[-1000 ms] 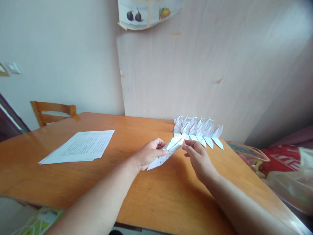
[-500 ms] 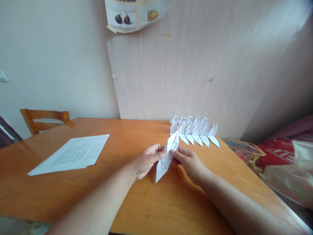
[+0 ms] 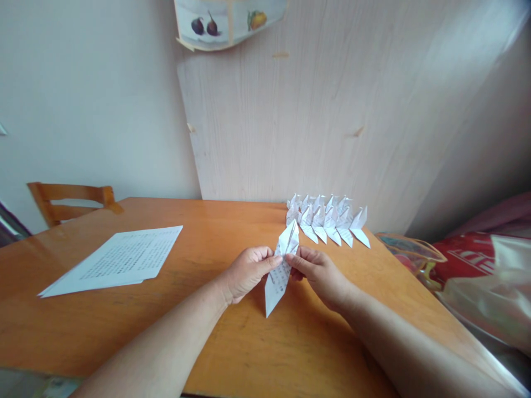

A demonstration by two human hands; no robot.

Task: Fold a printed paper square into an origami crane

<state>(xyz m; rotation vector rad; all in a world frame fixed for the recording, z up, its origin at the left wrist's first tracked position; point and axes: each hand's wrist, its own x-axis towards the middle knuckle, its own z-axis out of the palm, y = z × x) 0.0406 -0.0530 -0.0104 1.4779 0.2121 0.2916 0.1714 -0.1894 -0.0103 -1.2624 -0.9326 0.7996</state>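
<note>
A long, pointed piece of folded printed paper (image 3: 279, 281) is held between both hands above the table, its narrow tip pointing away and its other point towards me. My left hand (image 3: 251, 273) pinches its left edge with the thumb on top. From the right, my right hand (image 3: 317, 273) grips the same paper near its middle, thumb on the upper face and fingers curled beneath. Behind it, several folded paper birds (image 3: 332, 224) stand in two rows near the table's far edge. What the curled fingers do under the paper is hidden.
On the left of the wooden table (image 3: 215, 337) lies a small stack of printed sheets (image 3: 120, 257). A wooden chair (image 3: 74, 193) stands past the far left corner. Red and clear plastic bags (image 3: 468, 260) sit beyond the right edge. A fruit poster (image 3: 232, 22) hangs on the wall.
The folded paper has turned slightly, its far tip shifting left and its near point dropping a little. Both hands keep hold of it. The whole view has shifted slightly.
</note>
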